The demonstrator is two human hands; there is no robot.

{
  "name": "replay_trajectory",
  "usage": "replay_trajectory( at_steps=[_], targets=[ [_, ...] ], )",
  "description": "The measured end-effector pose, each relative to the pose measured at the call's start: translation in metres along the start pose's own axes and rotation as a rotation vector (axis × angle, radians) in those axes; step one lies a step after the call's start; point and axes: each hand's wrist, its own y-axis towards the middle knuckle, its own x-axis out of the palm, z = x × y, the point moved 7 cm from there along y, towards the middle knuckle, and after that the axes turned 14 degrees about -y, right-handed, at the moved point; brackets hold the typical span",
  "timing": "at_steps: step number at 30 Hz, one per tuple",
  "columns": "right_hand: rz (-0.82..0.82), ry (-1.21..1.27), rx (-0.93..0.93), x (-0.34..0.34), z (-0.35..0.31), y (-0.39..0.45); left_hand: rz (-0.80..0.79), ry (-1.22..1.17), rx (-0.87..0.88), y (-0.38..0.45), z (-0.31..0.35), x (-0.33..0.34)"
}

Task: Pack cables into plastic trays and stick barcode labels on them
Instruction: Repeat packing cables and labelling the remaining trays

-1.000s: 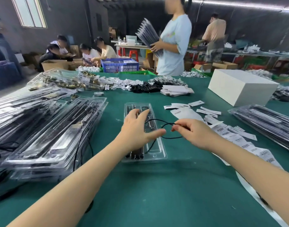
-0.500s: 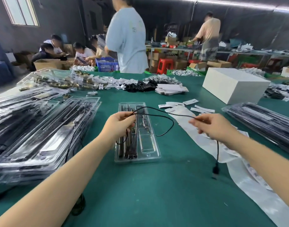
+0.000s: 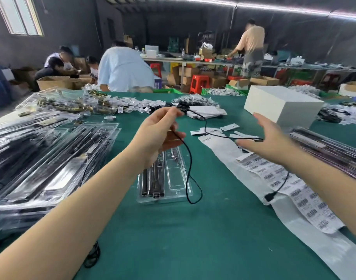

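While both hands were raised above the green table (image 3: 223, 235), the scene stood so:

Left hand: the left hand (image 3: 159, 136) was at mid frame, its thumb and fingers pinching the black cable (image 3: 188, 158) near one end.

Right hand: the right hand (image 3: 267, 138) was to the right, well apart from the left, fingers spread and fairly straight; the cable crossed at its fingertips, and whether they gripped it could not be told.

Cable: it ran between the hands, hung in a loop over the lower right of the tray, and its plug (image 3: 269, 197) dangled below the right wrist.

Tray: a clear plastic tray (image 3: 174, 178) lay on the table under the left hand, with dark metal parts in its left channels and a bare pocket on its right side.

Stacks: clear trays (image 3: 52, 158) holding dark parts were piled at the left of the frame; more (image 3: 332, 146) lay at the right edge.

Labels: a white strip of barcode labels (image 3: 274, 176) lay right of the tray.

Box: a white box (image 3: 282, 106) sat at the upper right.
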Motion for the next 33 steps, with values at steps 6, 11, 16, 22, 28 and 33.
replay_trajectory(
  at_steps=[6, 11, 16, 22, 28, 33],
  targets=[
    [-0.013, 0.403, -0.360, -0.006, -0.103, -0.015, -0.175, 0.098, -0.009, -0.006, -0.014, 0.065],
    [-0.154, 0.514, -0.300, -0.003, -0.088, -0.004, -0.335, 0.090, -0.199, -0.026, -0.063, 0.057],
    [0.155, 0.603, 0.025, -0.022, -0.014, 0.023, -0.478, 0.491, -0.259, -0.052, -0.108, 0.028],
    [-0.198, -0.506, -0.292, 0.081, -0.016, -0.029, 0.049, -0.754, -0.198, 0.000, -0.080, -0.002],
    [-0.103, -0.213, -0.725, 0.078, -0.093, -0.073, -0.119, 0.041, -0.145, 0.007, -0.096, 0.008],
    [0.043, 0.319, -0.414, 0.052, -0.066, -0.008, -0.324, 0.066, -0.319, -0.007, -0.106, 0.017]
  ],
)
